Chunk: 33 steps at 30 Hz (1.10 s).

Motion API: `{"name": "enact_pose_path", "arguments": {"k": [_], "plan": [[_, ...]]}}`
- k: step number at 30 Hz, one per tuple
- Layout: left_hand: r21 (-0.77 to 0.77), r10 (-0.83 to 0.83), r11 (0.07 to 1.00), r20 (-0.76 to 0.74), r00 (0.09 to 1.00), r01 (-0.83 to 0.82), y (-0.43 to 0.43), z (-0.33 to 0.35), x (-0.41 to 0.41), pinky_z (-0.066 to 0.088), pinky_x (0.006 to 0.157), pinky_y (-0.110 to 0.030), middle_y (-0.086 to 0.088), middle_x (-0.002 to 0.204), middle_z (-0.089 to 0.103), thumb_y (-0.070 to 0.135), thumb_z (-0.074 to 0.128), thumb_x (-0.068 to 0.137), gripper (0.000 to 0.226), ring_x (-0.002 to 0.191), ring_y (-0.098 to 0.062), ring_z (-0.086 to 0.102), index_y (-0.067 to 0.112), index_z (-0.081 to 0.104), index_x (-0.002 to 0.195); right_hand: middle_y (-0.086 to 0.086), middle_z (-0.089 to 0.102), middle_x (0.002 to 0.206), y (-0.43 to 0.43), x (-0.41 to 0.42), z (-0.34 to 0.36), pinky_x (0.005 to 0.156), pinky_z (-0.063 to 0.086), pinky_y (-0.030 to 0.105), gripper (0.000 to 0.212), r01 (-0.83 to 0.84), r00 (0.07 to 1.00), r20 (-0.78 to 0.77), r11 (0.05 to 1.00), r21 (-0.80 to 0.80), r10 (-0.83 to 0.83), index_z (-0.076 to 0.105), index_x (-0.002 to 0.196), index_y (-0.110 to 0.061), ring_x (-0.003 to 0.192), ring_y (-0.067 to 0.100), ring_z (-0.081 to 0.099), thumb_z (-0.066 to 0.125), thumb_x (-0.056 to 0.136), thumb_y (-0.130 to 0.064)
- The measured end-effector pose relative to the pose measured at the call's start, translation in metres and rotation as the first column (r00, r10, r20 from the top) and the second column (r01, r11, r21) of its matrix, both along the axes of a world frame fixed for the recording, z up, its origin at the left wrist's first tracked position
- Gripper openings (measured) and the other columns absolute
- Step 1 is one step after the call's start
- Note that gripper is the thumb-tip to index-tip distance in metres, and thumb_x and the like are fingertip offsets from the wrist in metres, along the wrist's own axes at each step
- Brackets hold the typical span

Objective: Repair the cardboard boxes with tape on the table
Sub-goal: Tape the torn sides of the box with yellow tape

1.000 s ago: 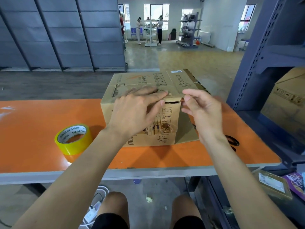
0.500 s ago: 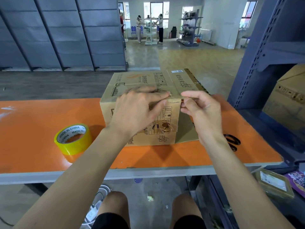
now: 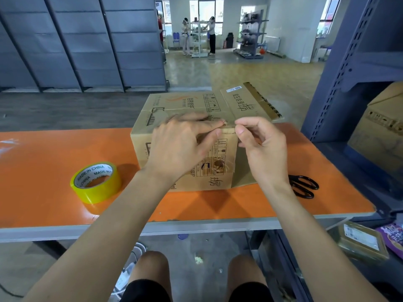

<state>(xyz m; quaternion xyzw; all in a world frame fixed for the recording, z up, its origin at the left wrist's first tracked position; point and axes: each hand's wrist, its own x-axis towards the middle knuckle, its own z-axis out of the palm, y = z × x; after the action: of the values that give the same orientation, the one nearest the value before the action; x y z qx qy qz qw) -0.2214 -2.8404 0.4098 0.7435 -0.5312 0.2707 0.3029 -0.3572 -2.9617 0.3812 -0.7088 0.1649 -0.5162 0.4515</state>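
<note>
- My left hand (image 3: pixel 181 147) has barely moved in the last second. It lies flat on the near top edge of the cardboard box (image 3: pixel 185 101), its fingers (image 3: pixel 202 124) straight, close together and pressing down.
- My right hand (image 3: pixel 263 149) has changed. A second ago its forefinger reached along the edge; now thumb and forefinger pinch the box's near right top corner, and the other fingers are curled under.
- I cannot tell whether clear tape sits inside that pinch.
- The dark slit that showed under the top flap at this corner is no longer visible, so the flap looks pressed shut.
- The box stands where it was on the orange table (image 3: pixel 43 162), between the yellow tape roll (image 3: pixel 96 182) and the scissors (image 3: pixel 303 185), both untouched.
- I judge this corner is nearly mended and needs smoothing before I reach for more tape.
</note>
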Motion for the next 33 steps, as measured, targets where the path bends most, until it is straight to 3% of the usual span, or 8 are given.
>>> {"name": "enact_pose_path", "arguments": {"k": [11, 21, 28, 33], "plan": [[0.020, -0.002, 1.000, 0.035, 0.999, 0.002, 0.003, -0.002, -0.001, 0.054, 0.081, -0.036, 0.012, 0.129, 0.069, 0.053, 0.059, 0.095, 0.029, 0.117, -0.017, 0.066, 0.049, 0.070, 0.121, -0.008, 0.075, 0.100, 0.000, -0.006, -0.004, 0.088, 0.057, 0.047, 0.013, -0.030, 0.999, -0.019, 0.999, -0.026, 0.029, 0.073, 0.105, -0.017, 0.098, 0.012, 0.070, 0.067, 0.096, -0.010], [0.160, -0.044, 0.984, -0.227, 0.973, 0.082, 0.015, 0.019, 0.005, 0.039, 0.113, -0.030, 0.028, 0.139, 0.057, 0.044, 0.074, 0.089, 0.043, 0.135, 0.001, 0.048, 0.047, 0.064, 0.131, -0.006, 0.074, 0.103, -0.002, -0.006, -0.008, 0.085, 0.059, 0.051, 0.018, -0.053, 0.999, -0.009, 0.999, 0.011, 0.053, 0.073, 0.109, -0.022, 0.101, 0.016, 0.070, 0.067, 0.096, -0.011], [0.168, -0.063, 0.981, -0.200, 0.978, 0.098, 0.017, 0.021, 0.006, 0.041, 0.108, -0.028, 0.026, 0.138, 0.059, 0.050, 0.062, 0.097, 0.035, 0.134, 0.001, 0.050, 0.042, 0.066, 0.130, -0.009, 0.073, 0.104, -0.004, -0.003, -0.012, 0.087, 0.057, 0.054, 0.019, -0.037, 0.999, -0.007, 0.999, -0.016, 0.037, 0.071, 0.106, -0.033, 0.102, 0.017, 0.069, 0.068, 0.095, -0.018], [0.124, -0.080, 0.987, -0.191, 0.978, 0.105, 0.016, 0.019, 0.007, 0.046, 0.106, -0.032, 0.025, 0.132, 0.064, 0.046, 0.064, 0.097, 0.028, 0.130, 0.000, 0.054, 0.042, 0.070, 0.124, -0.010, 0.073, 0.103, -0.003, -0.001, -0.014, 0.086, 0.057, 0.054, 0.022, -0.020, 1.000, -0.003, 1.000, -0.018, 0.020, 0.070, 0.105, -0.038, 0.102, 0.017, 0.069, 0.068, 0.095, -0.019]]}}
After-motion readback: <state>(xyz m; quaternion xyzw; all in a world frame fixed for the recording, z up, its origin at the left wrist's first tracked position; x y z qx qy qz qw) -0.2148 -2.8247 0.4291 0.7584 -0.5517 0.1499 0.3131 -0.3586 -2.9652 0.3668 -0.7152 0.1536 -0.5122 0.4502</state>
